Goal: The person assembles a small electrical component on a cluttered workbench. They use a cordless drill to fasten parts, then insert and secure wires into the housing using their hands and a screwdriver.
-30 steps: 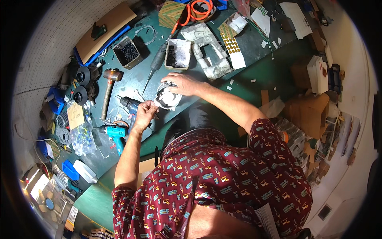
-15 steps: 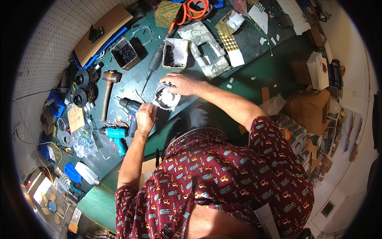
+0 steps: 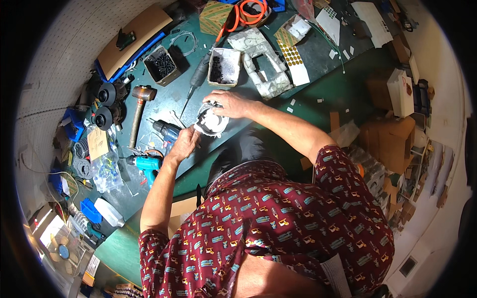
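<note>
A round, silver-grey metal housing [image 3: 212,122] with an open, hollow middle is held over the front edge of the bench. My right hand [image 3: 227,104] grips its far rim, fingers curled over the edge. My left hand [image 3: 184,143] is closed at the near left side of the housing, fingertips against its rim; the palm side is hidden. Beside the left hand lies a dark blue cordless drill [image 3: 166,130], partly covered by that hand. A teal cordless drill [image 3: 146,163] rests nearer to me. A grey electric screwdriver [image 3: 199,72] points its bit toward the housing.
A hammer [image 3: 141,107] lies left of the drills. Boxes of black screws [image 3: 161,64] and small dark parts [image 3: 223,68] stand behind. A stained frame-shaped block [image 3: 263,64] and a sticker sheet [image 3: 294,62] lie at the back right. Black round parts [image 3: 104,107] crowd the left.
My left hand has turned at the wrist, its fingers now angled more toward the housing's rim. The right hand keeps its grip. The whole view has shifted slightly.
</note>
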A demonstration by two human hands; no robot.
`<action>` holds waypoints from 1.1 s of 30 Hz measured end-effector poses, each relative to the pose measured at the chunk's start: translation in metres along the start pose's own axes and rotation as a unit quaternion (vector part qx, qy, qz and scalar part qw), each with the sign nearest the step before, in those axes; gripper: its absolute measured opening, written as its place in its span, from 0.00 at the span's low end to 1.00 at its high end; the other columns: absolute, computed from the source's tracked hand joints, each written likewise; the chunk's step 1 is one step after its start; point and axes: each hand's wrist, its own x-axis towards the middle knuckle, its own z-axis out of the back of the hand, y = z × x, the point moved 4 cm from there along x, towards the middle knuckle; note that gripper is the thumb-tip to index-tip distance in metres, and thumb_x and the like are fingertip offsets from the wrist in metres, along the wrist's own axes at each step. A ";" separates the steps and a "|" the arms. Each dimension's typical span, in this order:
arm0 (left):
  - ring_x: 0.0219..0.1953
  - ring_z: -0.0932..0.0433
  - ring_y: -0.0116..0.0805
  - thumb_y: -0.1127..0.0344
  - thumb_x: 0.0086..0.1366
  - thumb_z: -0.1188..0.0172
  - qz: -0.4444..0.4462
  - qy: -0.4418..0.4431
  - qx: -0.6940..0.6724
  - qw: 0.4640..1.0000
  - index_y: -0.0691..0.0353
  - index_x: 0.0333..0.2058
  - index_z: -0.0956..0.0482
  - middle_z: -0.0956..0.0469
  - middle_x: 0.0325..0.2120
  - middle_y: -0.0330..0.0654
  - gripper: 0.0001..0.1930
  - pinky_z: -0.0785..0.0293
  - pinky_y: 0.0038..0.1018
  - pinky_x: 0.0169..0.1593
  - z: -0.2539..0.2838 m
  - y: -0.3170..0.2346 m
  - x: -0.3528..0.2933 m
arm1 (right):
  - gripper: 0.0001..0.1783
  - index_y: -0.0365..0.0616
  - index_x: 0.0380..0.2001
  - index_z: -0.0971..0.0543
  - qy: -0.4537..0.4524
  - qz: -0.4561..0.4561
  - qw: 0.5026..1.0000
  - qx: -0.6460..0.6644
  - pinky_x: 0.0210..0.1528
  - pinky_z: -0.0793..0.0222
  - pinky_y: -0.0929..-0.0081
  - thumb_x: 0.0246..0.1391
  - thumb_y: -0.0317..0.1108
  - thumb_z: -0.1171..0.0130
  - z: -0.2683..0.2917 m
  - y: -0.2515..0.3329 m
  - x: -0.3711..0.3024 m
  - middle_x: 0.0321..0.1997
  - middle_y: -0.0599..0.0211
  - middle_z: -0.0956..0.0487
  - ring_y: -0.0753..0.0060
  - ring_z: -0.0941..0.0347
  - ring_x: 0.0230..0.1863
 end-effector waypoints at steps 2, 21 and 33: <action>0.24 0.20 0.47 0.64 0.75 0.50 0.007 0.008 0.029 1.000 0.73 0.36 0.27 0.24 0.21 0.52 0.14 0.23 0.40 0.32 0.008 -0.021 0.000 | 0.26 0.46 0.57 0.26 0.000 -0.010 1.000 0.011 0.61 0.30 0.60 0.54 0.36 0.40 0.000 -0.003 0.000 0.54 0.55 0.24 0.50 0.27 0.57; 0.21 0.33 0.20 0.55 0.75 0.45 0.202 0.136 -0.441 0.864 0.62 0.43 0.20 0.27 0.22 0.31 0.15 0.38 0.16 0.21 -0.001 0.020 -0.014 | 0.27 0.47 0.58 0.25 0.029 0.034 0.999 0.005 0.62 0.32 0.59 0.53 0.37 0.41 0.000 0.003 0.000 0.53 0.53 0.24 0.49 0.27 0.57; 0.19 0.38 0.16 0.56 0.75 0.44 0.160 0.072 -0.468 0.866 0.60 0.37 0.20 0.31 0.18 0.28 0.14 0.44 0.16 0.20 -0.036 0.016 -0.031 | 0.24 0.44 0.55 0.22 0.098 0.079 0.992 0.020 0.59 0.30 0.60 0.53 0.33 0.42 0.001 0.019 0.020 0.51 0.56 0.23 0.51 0.26 0.55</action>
